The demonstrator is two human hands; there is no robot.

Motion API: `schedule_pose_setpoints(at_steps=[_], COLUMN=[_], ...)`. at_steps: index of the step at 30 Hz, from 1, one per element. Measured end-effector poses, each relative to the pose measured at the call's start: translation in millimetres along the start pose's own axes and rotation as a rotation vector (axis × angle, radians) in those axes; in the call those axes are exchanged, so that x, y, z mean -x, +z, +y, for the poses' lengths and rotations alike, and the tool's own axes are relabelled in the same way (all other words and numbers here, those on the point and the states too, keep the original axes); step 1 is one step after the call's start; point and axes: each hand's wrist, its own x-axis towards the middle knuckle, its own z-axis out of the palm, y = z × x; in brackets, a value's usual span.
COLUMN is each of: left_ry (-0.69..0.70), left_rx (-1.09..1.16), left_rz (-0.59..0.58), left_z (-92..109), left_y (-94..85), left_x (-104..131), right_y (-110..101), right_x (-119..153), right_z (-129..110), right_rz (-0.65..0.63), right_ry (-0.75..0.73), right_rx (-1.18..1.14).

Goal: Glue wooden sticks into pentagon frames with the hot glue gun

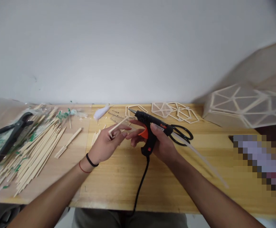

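My right hand [163, 142] is wrapped round a black glue gun [152, 123] with an orange trigger. Its nozzle points up and to the left, and a long translucent glue stick [206, 163] trails from its back. Just left of the gun, my left hand [106, 145] holds a small frame of joined wooden sticks [118, 126] between bent fingers. The frame's far part lies close to the nozzle; whether they touch cannot be made out. A black cord [141, 183] hangs from the gun's handle over the table's front edge.
Loose wooden sticks [40, 155], plastic bags and black cutters [13, 139] cover the left side. Wooden polygon frames [176, 111] lie near the wall behind black-handled scissors [184, 136]. A larger stick structure [244, 104] stands at the back right. A blurred-out object [263, 158] is at right.
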Motion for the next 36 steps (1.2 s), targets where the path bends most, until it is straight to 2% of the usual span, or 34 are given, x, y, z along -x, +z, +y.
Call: schedule_pose_setpoints(at_steps=[5, 12, 18, 26, 31, 36], left_ry=[0.059, 0.015, 0.001, -0.014, -0.049, -0.092], left_rx=[0.027, 0.035, -0.015, -0.015, 0.064, 0.305], left_rz=[-0.047, -0.046, 0.062, 0.115, 0.131, 0.186], left_z=[2, 6, 6, 4, -1, -9], left_y=[-1.0, -0.4, 2.7, 4.6, -0.6, -5.4], left_x=[-1, 0, 1, 1, 0, -5], right_y=[0, -2, -2, 1, 4, -1], right_x=[1, 4, 9, 10, 4, -6], right_z=[1, 3, 6, 7, -3, -12], right_rz=[-0.009, -0.007, -0.040, -0.065, 0.031, 0.323], right_ry=[0.017, 0.012, 0.010, -0.005, -0.031, -0.133], right_rx=[0.039, 0.106, 0.145, 0.185, 0.126, 0.023])
